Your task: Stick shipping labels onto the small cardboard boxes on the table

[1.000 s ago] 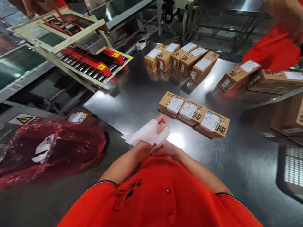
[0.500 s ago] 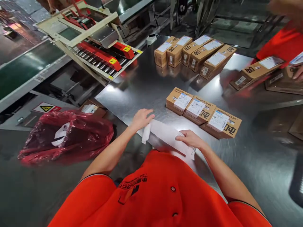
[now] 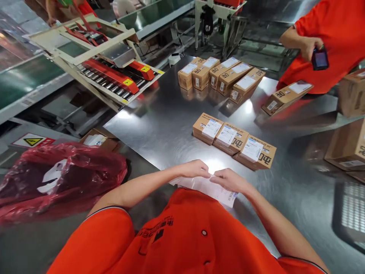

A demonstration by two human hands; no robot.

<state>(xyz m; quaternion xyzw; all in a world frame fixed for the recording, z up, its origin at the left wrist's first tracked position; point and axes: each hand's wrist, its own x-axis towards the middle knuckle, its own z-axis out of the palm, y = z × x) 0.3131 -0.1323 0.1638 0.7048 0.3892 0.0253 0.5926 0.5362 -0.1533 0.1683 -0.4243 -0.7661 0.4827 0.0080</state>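
Close to my body, at the table's near edge, both hands grip a white label sheet [image 3: 196, 184] by its upper edge. My left hand [image 3: 195, 168] has its fingers curled in a pinch. My right hand [image 3: 229, 179] pinches the same edge just beside it, so the fingertips almost meet. Small print and a barcode show at the sheet's right end; its lower part is hidden by my shirt. Beyond my hands, three brown cartons [image 3: 230, 139] stand side by side, each with a white shipping label on top.
Several labelled cartons [image 3: 219, 74] stand at the back of the metal table [image 3: 159, 125]. A co-worker's hand [image 3: 310, 49] holds a handheld scanner [image 3: 321, 59]. A red plastic bag [image 3: 94, 167] is at left, below a roller carton sealer [image 3: 114, 72]. A mesh tray [image 3: 353, 209] lies right.
My left hand has moved right along the sheet to meet my right hand. The view has shifted. The co-worker has let go of a carton and now holds up a scanner.
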